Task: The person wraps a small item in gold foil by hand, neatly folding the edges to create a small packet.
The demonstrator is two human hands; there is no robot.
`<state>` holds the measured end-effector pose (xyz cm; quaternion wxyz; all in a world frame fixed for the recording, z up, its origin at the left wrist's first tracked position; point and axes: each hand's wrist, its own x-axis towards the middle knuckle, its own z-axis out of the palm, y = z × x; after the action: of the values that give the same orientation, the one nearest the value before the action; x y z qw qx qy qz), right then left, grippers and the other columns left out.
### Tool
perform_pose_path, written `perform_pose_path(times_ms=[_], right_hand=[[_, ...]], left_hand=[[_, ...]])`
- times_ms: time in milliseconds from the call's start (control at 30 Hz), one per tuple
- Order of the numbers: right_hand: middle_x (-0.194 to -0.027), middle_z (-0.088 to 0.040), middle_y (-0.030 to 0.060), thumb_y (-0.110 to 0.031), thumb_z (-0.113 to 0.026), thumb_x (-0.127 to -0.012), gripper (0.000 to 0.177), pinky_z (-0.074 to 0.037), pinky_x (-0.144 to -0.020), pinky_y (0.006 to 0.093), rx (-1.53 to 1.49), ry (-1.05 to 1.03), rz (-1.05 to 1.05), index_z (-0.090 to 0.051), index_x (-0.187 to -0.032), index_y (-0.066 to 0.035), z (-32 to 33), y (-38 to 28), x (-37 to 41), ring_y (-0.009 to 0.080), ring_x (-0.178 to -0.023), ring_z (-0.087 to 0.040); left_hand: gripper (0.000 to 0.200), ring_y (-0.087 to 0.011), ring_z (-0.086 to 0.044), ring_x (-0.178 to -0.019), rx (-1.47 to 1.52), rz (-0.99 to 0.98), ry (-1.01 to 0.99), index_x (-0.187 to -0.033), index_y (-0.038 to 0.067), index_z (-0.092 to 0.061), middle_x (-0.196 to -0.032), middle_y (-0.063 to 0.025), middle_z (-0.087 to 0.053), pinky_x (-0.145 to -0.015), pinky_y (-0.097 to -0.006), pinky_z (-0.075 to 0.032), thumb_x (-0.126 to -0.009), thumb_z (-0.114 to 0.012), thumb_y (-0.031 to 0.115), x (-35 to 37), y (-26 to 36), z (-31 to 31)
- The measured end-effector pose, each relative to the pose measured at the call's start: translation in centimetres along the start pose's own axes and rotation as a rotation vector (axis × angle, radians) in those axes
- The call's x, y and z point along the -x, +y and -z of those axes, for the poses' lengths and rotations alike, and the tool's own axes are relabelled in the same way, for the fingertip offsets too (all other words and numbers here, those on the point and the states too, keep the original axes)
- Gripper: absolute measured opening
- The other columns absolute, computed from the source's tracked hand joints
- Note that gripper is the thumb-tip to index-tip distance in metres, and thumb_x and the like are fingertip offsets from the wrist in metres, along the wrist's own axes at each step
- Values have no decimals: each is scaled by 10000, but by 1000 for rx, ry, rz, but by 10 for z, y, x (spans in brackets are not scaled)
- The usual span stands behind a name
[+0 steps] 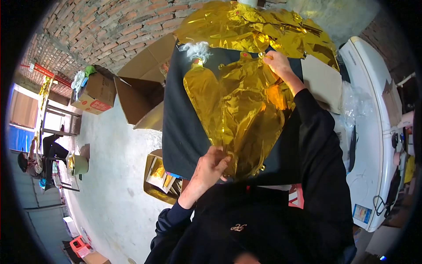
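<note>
A flat, uninflated gold foil balloon (250,110) lies spread and creased over a dark cloth (182,119) in front of me. My left hand (206,171) pinches its lower left edge, near my body. At the upper right corner, my right hand (280,66) grips a small tab of the foil between thumb and fingers. A narrower gold foil piece (200,86) lies along the left side, partly touching the balloon. Just above that piece sits a tuft of white strings (195,50). More gold foil balloons (220,24) are heaped at the far edge of the cloth.
Left of the work surface stand an open cardboard box (138,94) and a gold-edged bin (165,198) holding card and foil. A white appliance (369,127) is on the right, beside clear plastic wrap (354,103). Another person (37,163) sits far left.
</note>
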<state>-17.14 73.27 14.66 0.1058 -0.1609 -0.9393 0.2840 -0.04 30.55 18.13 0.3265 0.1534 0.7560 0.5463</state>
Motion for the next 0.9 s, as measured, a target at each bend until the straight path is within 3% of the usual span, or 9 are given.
perform_pose_path(times_ms=[133, 167, 367, 467, 500, 600, 733, 833, 900], right_hand=[[-1010, -743, 215, -377, -712, -895, 376, -535, -861, 490, -16, -32, -11, -741, -1123, -79, -1, 5, -3, 411, -1002, -701], [-917, -737, 140, -367, -691, -956, 341, -520, -794, 429, 77, 24, 37, -723, -1110, -64, -6, 7, -4, 310, -879, -705], [-991, -737, 131, -392, -651, -1007, 352, -531, -836, 451, 174, 18, 62, -707, -1210, -109, -11, 12, -5, 306, -946, -711], [-984, -725, 113, -404, -630, -1029, 365, -529, -817, 457, 254, 162, 147, -695, -1256, -126, -20, 18, -3, 305, -910, -702], [-972, -720, 102, -414, -620, -1037, 389, -529, -805, 460, 241, 108, 130, -679, -1285, -121, -23, 25, -3, 302, -886, -696], [-1196, -741, 143, -434, -674, -975, 458, -538, -971, 500, 250, 44, 39, -681, -1338, -153, -16, 14, -9, 372, -1139, -688], [-1272, -713, 151, -424, -660, -986, 479, -535, -1003, 502, 261, 14, 5, -654, -1376, -147, -15, 9, -6, 376, -1179, -669], [-1102, -736, 153, -414, -627, -1018, 398, -532, -886, 490, 252, 152, 59, -670, -1296, -133, -25, 15, -2, 364, -1029, -697], [-1139, -731, 163, -408, -627, -1015, 392, -527, -899, 492, 235, 123, 39, -668, -1289, -130, -23, 14, -2, 379, -1058, -687]], left_hand=[[271, -107, -664, -738, 11, 26, -12, -1257, -54, -490, -884, -98, -686, -563, -279, -590, -1038, -620, 37, -2, -8, 3], [280, -106, -662, -728, -7, 34, -12, -1266, -50, -489, -875, -95, -681, -560, -278, -587, -1036, -624, 36, -2, -6, 4], [381, -141, -670, -655, -139, 94, 19, -1309, -18, -506, -775, -79, -672, -541, -293, -528, -992, -699, 70, 4, 10, 4], [388, -180, -690, -665, -456, -209, 200, -1294, 8, -535, -785, -103, -699, -594, -334, -534, -972, -731, 97, 3, -2, 9], [389, -224, -697, -667, -425, -176, 210, -1274, 21, -557, -774, -117, -704, -646, -356, -544, -949, -753, 105, 5, 1, 7], [295, -275, -714, -780, -597, -501, 351, -1182, -2, -620, -925, -150, -698, -703, -357, -556, -932, -751, 84, -16, 2, 26], [305, -334, -684, -1084, -660, -520, 318, -1208, 3, -638, -1169, -191, -668, -902, -390, -547, -929, -737, 72, -43, 31, 32], [363, -381, -598, -1282, -670, -694, 324, -1270, 14, -632, -1359, -212, -609, -1045, -421, -504, -931, -736, 96, -79, 41, 28], [419, -417, -545, -1334, -727, -819, 329, -1299, 15, -623, -1412, -228, -574, -1101, -449, -469, -908, -744, 106, -109, 46, 23]])
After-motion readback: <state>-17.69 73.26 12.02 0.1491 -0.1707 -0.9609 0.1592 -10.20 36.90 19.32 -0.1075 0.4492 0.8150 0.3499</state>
